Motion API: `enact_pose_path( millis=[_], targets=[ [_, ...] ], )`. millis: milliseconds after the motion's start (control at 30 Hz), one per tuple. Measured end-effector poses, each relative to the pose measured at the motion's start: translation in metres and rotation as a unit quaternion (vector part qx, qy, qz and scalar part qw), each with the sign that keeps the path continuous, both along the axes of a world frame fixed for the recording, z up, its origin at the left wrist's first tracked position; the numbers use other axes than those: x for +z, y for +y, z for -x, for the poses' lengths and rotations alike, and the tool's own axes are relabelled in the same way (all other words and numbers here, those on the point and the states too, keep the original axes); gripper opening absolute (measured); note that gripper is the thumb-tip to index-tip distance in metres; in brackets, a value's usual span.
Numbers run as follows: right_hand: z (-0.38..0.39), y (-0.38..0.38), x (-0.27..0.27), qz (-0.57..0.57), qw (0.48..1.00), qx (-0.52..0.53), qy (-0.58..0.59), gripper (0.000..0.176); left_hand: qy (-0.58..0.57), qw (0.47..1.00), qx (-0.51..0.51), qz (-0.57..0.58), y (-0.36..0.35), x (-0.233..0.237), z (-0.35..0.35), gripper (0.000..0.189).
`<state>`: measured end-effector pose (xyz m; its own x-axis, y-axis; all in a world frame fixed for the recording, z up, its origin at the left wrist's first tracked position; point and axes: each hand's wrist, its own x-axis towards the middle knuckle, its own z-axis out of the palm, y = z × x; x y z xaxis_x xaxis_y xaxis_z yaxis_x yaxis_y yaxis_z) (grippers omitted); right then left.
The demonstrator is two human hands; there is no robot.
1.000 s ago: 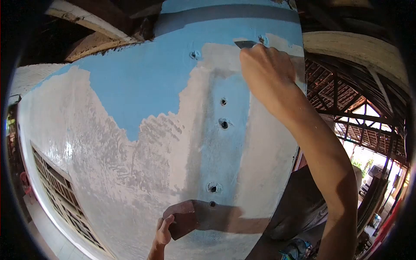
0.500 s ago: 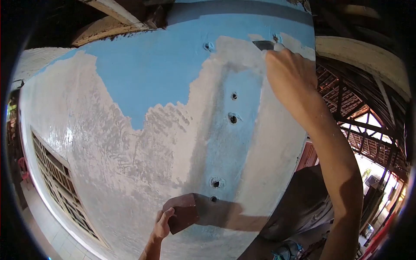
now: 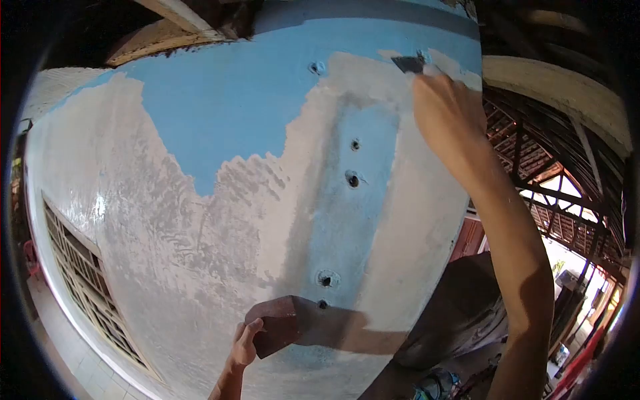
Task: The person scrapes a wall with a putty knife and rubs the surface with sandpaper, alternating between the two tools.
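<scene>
High on the wall, my right hand is closed around a putty knife; its dark, flat blade lies against or very close to the surface, near a small hole by the upper right corner. Lower down, my left hand grips the edge of a flat reddish-brown plate between thumb and fingers, in front of the wall. Blue paint shows on the upper wall. Pale grey-white filler covers much of the rest, around a bare blue vertical strip.
Several holes pit the wall, including one in the strip. A slatted window is at the lower left. Wooden beams hang overhead. Past the wall's right edge are dark fabric and an open roof frame.
The putty knife has shifted slightly right along the wall, and more of its blade face shows. My left hand still holds the plate low down. The whole view has turned a little.
</scene>
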<state>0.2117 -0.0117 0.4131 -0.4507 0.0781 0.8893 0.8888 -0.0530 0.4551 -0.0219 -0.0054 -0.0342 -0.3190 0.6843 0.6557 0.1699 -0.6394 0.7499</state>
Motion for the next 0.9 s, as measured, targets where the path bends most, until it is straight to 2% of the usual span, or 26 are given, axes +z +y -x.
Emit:
enact_pose_path(
  millis=[33, 67, 167, 267, 367, 467, 567, 600, 667, 700, 767, 833, 900],
  targets=[
    [0.003, -0.008, 0.005, 0.042, 0.999, -0.014, 0.017, 0.015, 0.027, 0.999, 0.034, 0.000, 0.005, -0.009, 0.003, 0.035],
    [0.006, -0.015, 0.009, 0.081, 0.996, -0.025, 0.034, 0.015, 0.103, 0.990, 0.091, -0.040, 0.008, -0.016, 0.005, 0.034],
    [0.015, -0.027, -0.006, 0.096, 0.994, -0.055, 0.021, 0.015, 0.130, 0.977, 0.108, -0.128, 0.016, -0.020, 0.007, 0.026],
    [0.005, -0.015, -0.005, 0.013, 1.000, 0.004, 0.007, 0.015, 0.003, 0.999, -0.015, -0.029, 0.005, -0.008, 0.003, 0.019],
    [0.003, -0.013, -0.001, 0.051, 0.998, -0.026, 0.005, 0.014, 0.068, 0.995, 0.044, -0.059, 0.014, -0.019, 0.007, 0.019],
    [-0.001, -0.005, -0.012, -0.024, 0.999, 0.008, -0.034, 0.015, 0.139, 0.976, 0.097, -0.138, 0.011, -0.015, 0.007, 0.025],
    [-0.009, 0.000, -0.001, -0.051, 0.998, 0.027, -0.035, 0.015, 0.147, 0.977, 0.126, -0.092, 0.016, -0.030, 0.008, 0.032],
    [-0.007, -0.004, 0.004, -0.015, 0.999, -0.015, -0.024, 0.015, 0.064, 0.996, 0.028, -0.048, 0.010, -0.014, 0.005, 0.032],
    [0.001, -0.016, -0.002, 0.034, 0.999, -0.032, -0.008, 0.013, -0.110, 0.980, -0.160, 0.044, -0.001, 0.021, -0.003, 0.032],
    [0.004, -0.019, -0.007, 0.057, 0.998, -0.040, -0.002, 0.013, -0.065, 0.991, -0.118, 0.018, 0.000, 0.017, 0.000, 0.033],
    [0.001, -0.009, -0.019, 0.000, 1.000, -0.003, -0.029, 0.013, 0.022, 0.998, -0.034, -0.038, 0.002, 0.011, 0.000, 0.035],
    [-0.002, -0.002, -0.020, -0.027, 0.998, 0.010, -0.048, 0.012, -0.008, 0.999, -0.040, -0.027, -0.002, 0.019, -0.009, 0.036],
    [-0.001, -0.002, -0.024, -0.014, 0.999, 0.002, -0.042, 0.011, 0.047, 0.997, 0.016, -0.063, 0.001, 0.011, -0.005, 0.035]
  ],
)
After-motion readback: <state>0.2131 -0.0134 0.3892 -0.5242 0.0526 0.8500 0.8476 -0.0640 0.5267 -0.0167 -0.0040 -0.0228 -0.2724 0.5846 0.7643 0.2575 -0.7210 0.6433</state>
